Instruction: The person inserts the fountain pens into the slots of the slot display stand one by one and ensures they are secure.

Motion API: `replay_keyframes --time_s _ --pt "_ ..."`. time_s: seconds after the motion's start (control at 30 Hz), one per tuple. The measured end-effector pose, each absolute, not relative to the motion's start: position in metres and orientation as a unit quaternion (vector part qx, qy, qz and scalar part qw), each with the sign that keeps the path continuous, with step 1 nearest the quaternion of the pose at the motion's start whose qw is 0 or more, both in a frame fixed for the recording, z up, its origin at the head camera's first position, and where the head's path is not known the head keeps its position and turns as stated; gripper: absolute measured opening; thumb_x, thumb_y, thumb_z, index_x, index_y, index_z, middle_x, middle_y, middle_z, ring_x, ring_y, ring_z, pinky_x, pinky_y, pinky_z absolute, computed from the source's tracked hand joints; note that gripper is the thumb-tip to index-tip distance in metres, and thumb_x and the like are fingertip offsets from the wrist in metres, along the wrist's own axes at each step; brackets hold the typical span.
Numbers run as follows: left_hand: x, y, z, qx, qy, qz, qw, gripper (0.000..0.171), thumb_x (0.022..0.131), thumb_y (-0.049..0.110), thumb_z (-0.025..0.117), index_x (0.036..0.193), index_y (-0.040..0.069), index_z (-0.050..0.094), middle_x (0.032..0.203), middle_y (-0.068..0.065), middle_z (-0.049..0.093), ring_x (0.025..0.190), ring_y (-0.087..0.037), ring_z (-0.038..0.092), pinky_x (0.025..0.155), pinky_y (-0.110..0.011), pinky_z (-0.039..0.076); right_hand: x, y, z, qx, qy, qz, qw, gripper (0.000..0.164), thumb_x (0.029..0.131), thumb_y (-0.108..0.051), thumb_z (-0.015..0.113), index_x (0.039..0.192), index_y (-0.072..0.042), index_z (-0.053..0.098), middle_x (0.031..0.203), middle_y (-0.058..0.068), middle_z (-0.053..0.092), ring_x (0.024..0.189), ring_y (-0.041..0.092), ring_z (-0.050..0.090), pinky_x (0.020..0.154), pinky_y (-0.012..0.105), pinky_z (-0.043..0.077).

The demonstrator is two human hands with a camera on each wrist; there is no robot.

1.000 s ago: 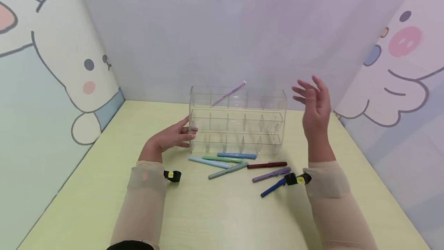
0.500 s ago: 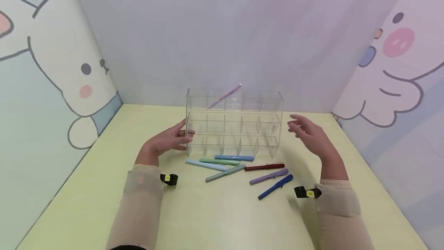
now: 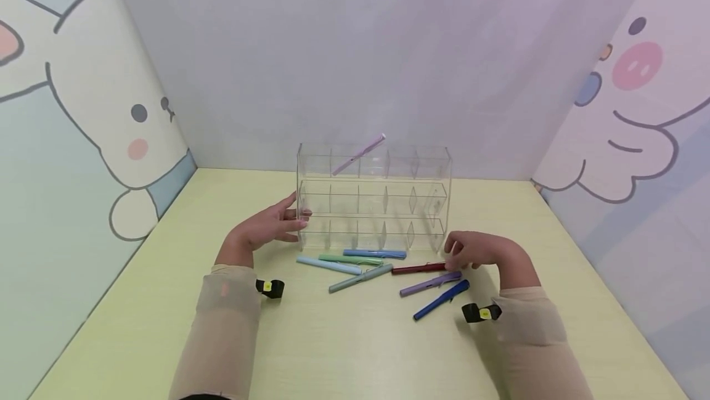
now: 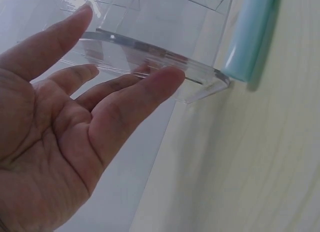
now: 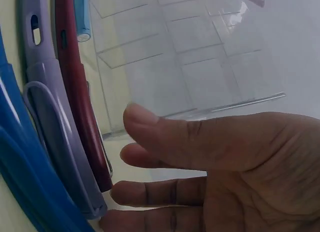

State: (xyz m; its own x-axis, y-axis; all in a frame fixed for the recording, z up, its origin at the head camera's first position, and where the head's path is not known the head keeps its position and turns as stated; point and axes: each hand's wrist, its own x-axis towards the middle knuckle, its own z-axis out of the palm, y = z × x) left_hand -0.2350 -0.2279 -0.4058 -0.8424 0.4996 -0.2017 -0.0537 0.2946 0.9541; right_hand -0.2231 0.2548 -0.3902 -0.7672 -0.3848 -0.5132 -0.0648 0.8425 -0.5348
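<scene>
A clear acrylic pen organizer with three tiers of compartments stands at the back of the table. One pale purple pen leans in its rear tier. My left hand rests against the organizer's left side, its fingers spread and extended. By the organizer's front right corner, my right hand hangs low over the cap end of a dark red pen. In the right wrist view, fingertips lie right by that pen's end while the thumb stands apart from it. A purple pen and a dark blue pen lie just nearer.
In front of the organizer lie a blue pen, a green pen, a light blue pen and a grey-green pen. A grey backdrop rises behind the table, with cartoon-printed panels on both sides.
My right hand has come down from its raised position right of the organizer to the end of the dark red pen. My left hand stays at the organizer's side.
</scene>
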Motion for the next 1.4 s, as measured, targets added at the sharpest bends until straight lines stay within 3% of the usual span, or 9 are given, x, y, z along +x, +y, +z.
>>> replay_keyframes --time_s 0.33,0.53,0.63,0.8,1.0,1.23,1.4 --pt "-0.236 -0.228 -0.406 0.146 0.768 0.576 0.239 0.093 0.097 0.030 0.063 0.158 0.030 -0.007 0.156 -0.012 0.036 0.139 -0.034 0.042 0.104 -0.048 0.048 -0.222 0.240 -0.397 -0.121 0.905 -0.230 0.336 0.020 0.086 -0.015 0.073 0.102 -0.010 0.061 0.090 0.006 0.059 0.069 0.019 0.053 0.061 0.029 0.045" --pt "-0.236 -0.228 -0.407 0.139 0.770 0.573 0.242 0.096 0.096 0.032 0.064 0.158 0.031 -0.009 0.156 -0.010 0.036 0.138 -0.034 0.044 0.105 -0.047 0.047 -0.223 0.240 -0.401 -0.121 0.908 -0.230 0.329 0.016 0.085 -0.005 0.071 0.096 -0.009 0.060 0.080 0.006 0.055 0.063 0.017 0.049 0.056 0.026 0.038" --pt "-0.236 -0.228 -0.407 0.139 0.768 0.577 0.242 0.095 0.096 0.030 0.064 0.158 0.032 -0.008 0.157 -0.011 0.036 0.139 -0.033 0.043 0.104 -0.047 0.048 -0.224 0.242 -0.401 -0.127 0.909 -0.229 0.326 0.016 0.085 -0.005 0.070 0.096 -0.010 0.061 0.079 0.006 0.056 0.065 0.017 0.050 0.057 0.026 0.039" --pt "-0.236 -0.228 -0.408 0.144 0.763 0.582 0.242 0.094 0.097 0.029 0.064 0.158 0.032 -0.007 0.157 -0.014 0.035 0.141 -0.033 0.040 0.103 -0.047 0.049 -0.225 0.253 -0.395 -0.139 0.910 -0.244 0.306 0.012 0.088 -0.010 0.067 0.098 -0.009 0.059 0.086 0.007 0.061 0.074 0.020 0.058 0.065 0.033 0.050" --pt "-0.237 -0.227 -0.408 0.139 0.763 0.583 0.243 0.091 0.097 0.027 0.064 0.158 0.036 -0.004 0.156 -0.015 0.035 0.141 -0.035 0.040 0.103 -0.048 0.049 -0.223 0.269 -0.377 -0.158 0.892 -0.330 0.266 0.019 0.093 -0.016 0.065 0.102 -0.004 0.055 0.095 0.013 0.068 0.085 0.025 0.067 0.077 0.042 0.055" --pt "-0.236 -0.227 -0.408 0.142 0.762 0.583 0.243 0.090 0.097 0.029 0.064 0.157 0.039 -0.002 0.156 -0.016 0.034 0.140 -0.035 0.040 0.103 -0.048 0.049 -0.221 0.280 -0.363 -0.188 0.871 -0.410 0.194 0.022 0.098 -0.021 0.062 0.107 -0.002 0.055 0.105 0.019 0.070 0.097 0.032 0.069 0.084 0.038 0.056" --pt "-0.237 -0.228 -0.409 0.144 0.760 0.586 0.243 0.090 0.097 0.027 0.063 0.158 0.036 -0.003 0.156 -0.017 0.034 0.141 -0.036 0.039 0.102 -0.049 0.049 -0.221 0.280 -0.359 -0.197 0.876 -0.429 0.098 0.018 0.099 -0.020 0.060 0.107 -0.004 0.058 0.102 0.014 0.070 0.096 0.027 0.069 0.083 0.035 0.058"
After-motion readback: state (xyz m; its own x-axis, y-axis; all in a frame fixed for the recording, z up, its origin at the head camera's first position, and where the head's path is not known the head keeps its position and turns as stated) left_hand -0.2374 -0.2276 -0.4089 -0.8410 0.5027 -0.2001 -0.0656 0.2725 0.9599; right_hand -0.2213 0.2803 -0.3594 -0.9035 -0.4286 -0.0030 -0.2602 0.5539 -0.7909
